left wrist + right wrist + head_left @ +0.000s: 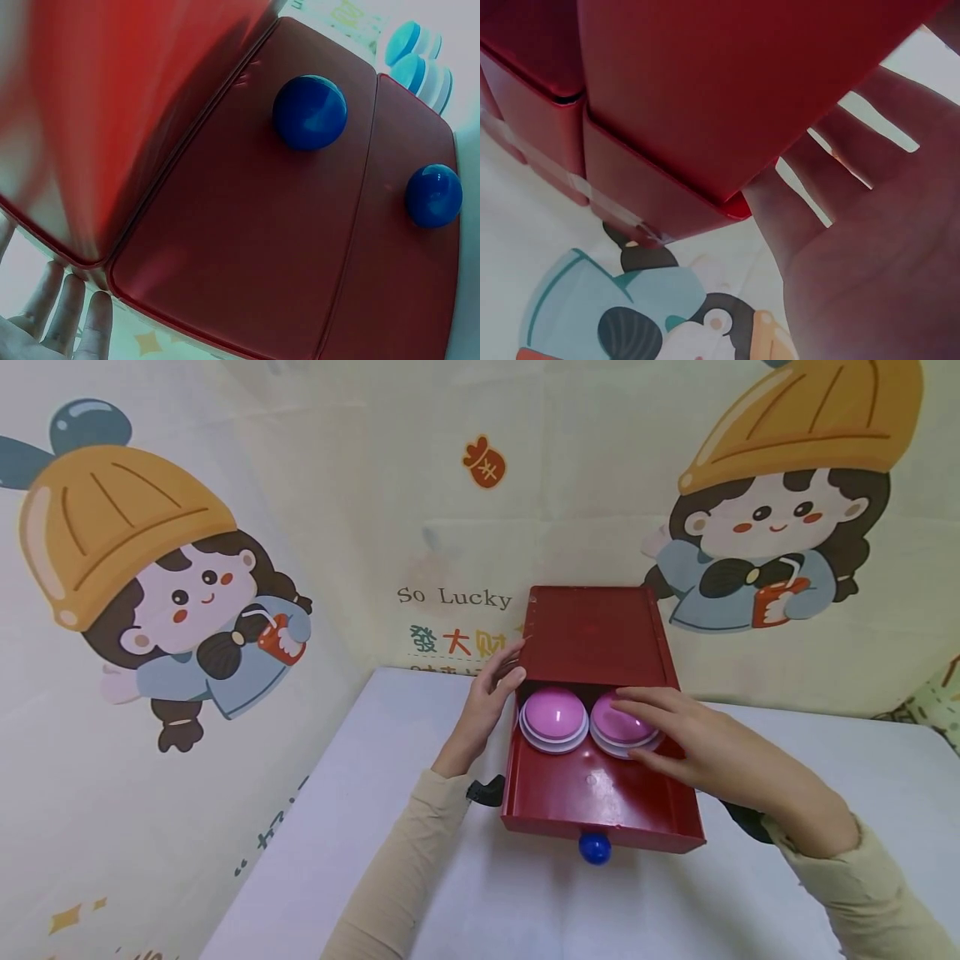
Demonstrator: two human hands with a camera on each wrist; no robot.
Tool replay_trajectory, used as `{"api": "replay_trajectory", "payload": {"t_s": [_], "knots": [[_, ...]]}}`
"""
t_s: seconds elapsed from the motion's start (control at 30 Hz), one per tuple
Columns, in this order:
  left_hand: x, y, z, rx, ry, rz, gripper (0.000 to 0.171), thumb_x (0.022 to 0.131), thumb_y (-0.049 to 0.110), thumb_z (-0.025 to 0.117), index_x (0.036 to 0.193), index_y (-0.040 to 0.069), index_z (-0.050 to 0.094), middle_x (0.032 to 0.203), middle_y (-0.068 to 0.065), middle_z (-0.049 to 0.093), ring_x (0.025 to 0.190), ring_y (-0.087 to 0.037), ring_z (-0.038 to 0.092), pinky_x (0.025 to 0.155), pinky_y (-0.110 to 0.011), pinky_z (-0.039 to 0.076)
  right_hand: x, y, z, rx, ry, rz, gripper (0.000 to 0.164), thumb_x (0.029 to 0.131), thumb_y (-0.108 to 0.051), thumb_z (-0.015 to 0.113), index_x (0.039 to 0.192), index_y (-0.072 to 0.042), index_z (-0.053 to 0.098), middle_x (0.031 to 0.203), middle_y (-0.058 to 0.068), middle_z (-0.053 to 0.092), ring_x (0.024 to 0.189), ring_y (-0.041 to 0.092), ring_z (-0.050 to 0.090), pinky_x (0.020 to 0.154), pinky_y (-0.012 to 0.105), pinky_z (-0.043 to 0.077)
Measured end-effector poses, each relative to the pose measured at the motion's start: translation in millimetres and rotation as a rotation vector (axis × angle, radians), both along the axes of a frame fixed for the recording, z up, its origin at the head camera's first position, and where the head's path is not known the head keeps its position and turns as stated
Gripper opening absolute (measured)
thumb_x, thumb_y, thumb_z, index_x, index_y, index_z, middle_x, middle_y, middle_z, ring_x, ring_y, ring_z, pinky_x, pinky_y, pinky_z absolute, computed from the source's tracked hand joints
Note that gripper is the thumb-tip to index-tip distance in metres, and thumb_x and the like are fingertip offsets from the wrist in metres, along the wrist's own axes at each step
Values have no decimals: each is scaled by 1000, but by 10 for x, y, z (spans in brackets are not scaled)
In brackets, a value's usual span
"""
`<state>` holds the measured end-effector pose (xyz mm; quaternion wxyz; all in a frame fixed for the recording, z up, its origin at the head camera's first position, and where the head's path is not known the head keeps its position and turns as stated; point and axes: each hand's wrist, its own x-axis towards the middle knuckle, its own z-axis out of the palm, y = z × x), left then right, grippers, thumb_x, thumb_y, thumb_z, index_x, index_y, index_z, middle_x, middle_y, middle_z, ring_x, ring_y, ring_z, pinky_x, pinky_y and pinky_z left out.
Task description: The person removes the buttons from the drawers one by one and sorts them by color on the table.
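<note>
A red drawer with a blue knob is pulled out of a red cabinet. Two pink domes on round white bases sit side by side in it, the left dome uncovered. Over the right dome lies my right hand, fingers across its top and thumb by the near rim of its base. In the right wrist view its spread, straight fingers pass behind the drawer's edge. My left hand is at the cabinet's left side, fingertips near its edge in the left wrist view.
The cabinet stands on a white table near a printed backdrop. Blue knobs, such as the upper knob, stick out of closed drawer fronts. Blue-and-white round pieces show past the cabinet in the left wrist view.
</note>
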<state>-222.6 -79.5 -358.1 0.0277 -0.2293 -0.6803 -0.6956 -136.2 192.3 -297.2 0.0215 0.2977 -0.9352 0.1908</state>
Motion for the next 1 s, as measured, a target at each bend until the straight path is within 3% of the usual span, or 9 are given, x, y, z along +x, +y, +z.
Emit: {"api": "replay_trajectory", "payload": {"t_s": [0.43, 0.67, 0.83, 1.0], "knots": [[-8, -11, -9, 4, -3, -8, 47, 94, 20, 51, 139, 13, 40, 132, -4, 46, 121, -16, 42, 103, -39, 32, -45, -65, -33, 11, 28, 65, 67, 75, -22, 76, 134, -10, 47, 135, 9, 42, 124, 30, 38, 78, 43, 52], [-2, -7, -5, 0, -3, -8, 47, 94, 20, 50, 140, 13, 40, 132, -4, 46, 121, -15, 42, 102, -40, 33, -65, -75, -48, 48, 116, 107, 54, 78, -10, 72, 129, -10, 53, 130, 8, 46, 121, 27, 38, 79, 42, 52], [5, -6, 5, -1, 2, -8, 48, 94, 21, 50, 139, 11, 40, 132, -5, 46, 121, -16, 42, 102, -41, 33, -87, -80, -74, 48, 158, 120, 53, 77, -12, 73, 126, -9, 56, 127, 8, 47, 120, 26, 38, 79, 42, 52], [10, -2, 14, -2, 6, -6, 47, 94, 19, 50, 139, 10, 40, 131, -5, 47, 121, -16, 42, 102, -41, 33, -99, -103, -90, 40, 102, 107, 57, 76, -14, 75, 128, -10, 54, 130, 9, 46, 121, 28, 38, 79, 43, 52]]}}
